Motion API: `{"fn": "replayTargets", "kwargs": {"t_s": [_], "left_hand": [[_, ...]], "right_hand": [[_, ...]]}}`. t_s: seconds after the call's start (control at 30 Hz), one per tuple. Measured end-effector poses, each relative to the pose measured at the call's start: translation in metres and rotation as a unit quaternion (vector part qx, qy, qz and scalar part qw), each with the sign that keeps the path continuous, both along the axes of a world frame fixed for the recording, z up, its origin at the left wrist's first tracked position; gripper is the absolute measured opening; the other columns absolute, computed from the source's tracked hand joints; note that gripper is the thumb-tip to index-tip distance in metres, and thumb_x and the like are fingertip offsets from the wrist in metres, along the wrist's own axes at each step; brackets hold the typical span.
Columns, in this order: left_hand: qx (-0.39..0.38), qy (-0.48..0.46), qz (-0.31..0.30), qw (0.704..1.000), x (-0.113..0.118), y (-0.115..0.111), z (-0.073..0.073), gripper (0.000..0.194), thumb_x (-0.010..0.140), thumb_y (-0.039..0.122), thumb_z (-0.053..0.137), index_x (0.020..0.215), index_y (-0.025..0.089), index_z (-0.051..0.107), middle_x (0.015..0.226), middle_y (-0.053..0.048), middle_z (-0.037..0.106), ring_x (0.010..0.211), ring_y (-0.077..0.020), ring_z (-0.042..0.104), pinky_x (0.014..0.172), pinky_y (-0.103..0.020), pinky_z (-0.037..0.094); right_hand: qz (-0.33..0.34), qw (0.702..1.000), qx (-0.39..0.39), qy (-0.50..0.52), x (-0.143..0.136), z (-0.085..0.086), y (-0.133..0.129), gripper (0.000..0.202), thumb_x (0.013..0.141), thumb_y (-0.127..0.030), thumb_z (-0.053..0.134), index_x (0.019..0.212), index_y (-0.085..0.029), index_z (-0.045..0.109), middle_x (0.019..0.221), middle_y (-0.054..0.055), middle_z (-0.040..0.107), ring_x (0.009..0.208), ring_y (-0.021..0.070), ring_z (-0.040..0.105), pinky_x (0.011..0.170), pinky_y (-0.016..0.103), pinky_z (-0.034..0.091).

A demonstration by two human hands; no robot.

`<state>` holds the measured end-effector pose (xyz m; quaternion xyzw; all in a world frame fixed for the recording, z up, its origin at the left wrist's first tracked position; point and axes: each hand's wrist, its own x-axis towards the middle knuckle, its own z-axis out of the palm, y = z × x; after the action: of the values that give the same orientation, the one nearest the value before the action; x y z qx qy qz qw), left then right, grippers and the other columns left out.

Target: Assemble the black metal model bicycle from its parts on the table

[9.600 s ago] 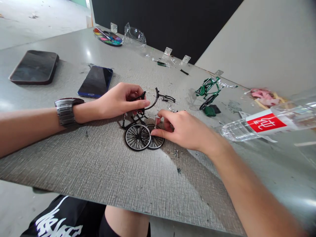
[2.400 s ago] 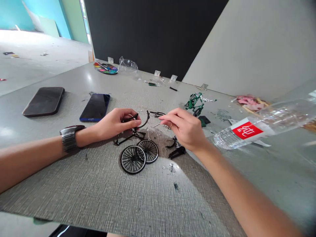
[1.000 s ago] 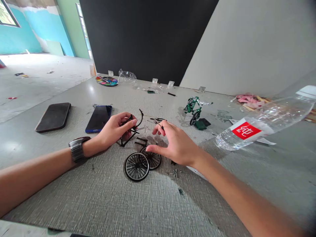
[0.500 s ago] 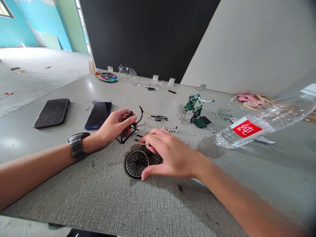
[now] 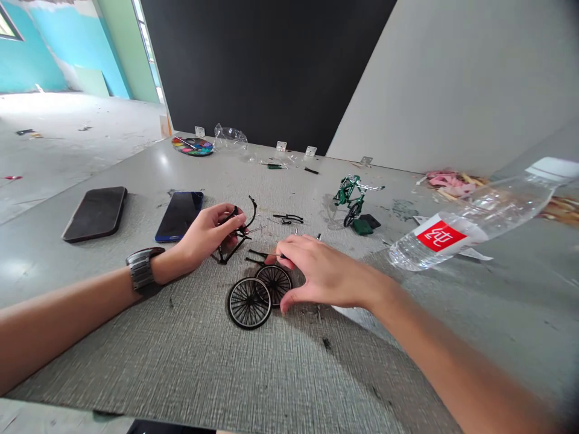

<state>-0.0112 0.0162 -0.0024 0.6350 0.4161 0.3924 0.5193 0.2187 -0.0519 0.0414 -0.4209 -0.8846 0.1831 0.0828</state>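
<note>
My left hand [image 5: 208,232] is closed on a black model bicycle frame [image 5: 231,248], whose curved fender part rises beyond the fingers. My right hand [image 5: 321,268] has a thin, screwdriver-like tool [image 5: 272,255] between its fingers, with the thumb held apart below. Two black spoked wheels lie left of that hand: the front one [image 5: 249,303] overlaps the other [image 5: 274,286]. Black fork-like pieces [image 5: 256,261] rest just above the wheels. Farther back is a thin black part [image 5: 288,218]. Silver pieces are partly hidden behind my right hand.
Two phones, one black [image 5: 96,213] and one blue-edged [image 5: 180,216], lie at left. A green model bicycle [image 5: 351,199] stands at back right, near a tilted water bottle [image 5: 446,236]. A paint palette [image 5: 192,146] and clear plastic [image 5: 230,138] sit by the black board [image 5: 266,72].
My right hand has moved a little to the right, uncovering more of the rear wheel and the fork-like pieces. My left hand still holds the frame. The view has shifted slightly.
</note>
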Motion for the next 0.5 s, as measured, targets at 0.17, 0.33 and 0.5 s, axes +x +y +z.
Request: {"fn": "replayTargets", "kwargs": {"t_s": [0.17, 0.33, 0.5], "left_hand": [[0.000, -0.020, 0.000, 1.000, -0.001, 0.002, -0.004, 0.030, 0.088, 0.045, 0.064, 0.095, 0.016, 0.058, 0.087, -0.005, 0.066, 0.057, -0.0057, 0.053, 0.049, -0.017, 0.044], [0.003, -0.013, -0.006, 1.000, -0.002, 0.003, -0.004, 0.031, 0.088, 0.045, 0.064, 0.095, 0.015, 0.058, 0.086, -0.005, 0.064, 0.057, -0.0062, 0.053, 0.048, -0.018, 0.044], [0.001, -0.017, -0.009, 1.000, -0.002, 0.002, -0.003, 0.030, 0.088, 0.043, 0.064, 0.095, 0.015, 0.058, 0.087, -0.005, 0.064, 0.057, -0.0056, 0.053, 0.048, -0.017, 0.043]], "right_hand": [[-0.021, 0.998, -0.041, 0.051, 0.003, -0.004, 0.003, 0.056, 0.064, -0.048, 0.086, 0.080, -0.025, 0.037, 0.086, 0.001, 0.055, 0.076, 0.0187, 0.051, 0.064, 0.033, 0.040], [-0.064, 0.992, -0.064, 0.085, 0.009, -0.004, 0.008, 0.049, 0.075, -0.035, 0.078, 0.076, -0.025, 0.030, 0.072, -0.005, 0.047, 0.063, 0.0126, 0.039, 0.056, 0.030, 0.033], [-0.102, 0.989, -0.018, 0.105, 0.015, -0.003, 0.013, 0.048, 0.077, -0.034, 0.076, 0.072, -0.025, 0.029, 0.065, -0.006, 0.042, 0.059, 0.0116, 0.035, 0.055, 0.030, 0.030]]}}
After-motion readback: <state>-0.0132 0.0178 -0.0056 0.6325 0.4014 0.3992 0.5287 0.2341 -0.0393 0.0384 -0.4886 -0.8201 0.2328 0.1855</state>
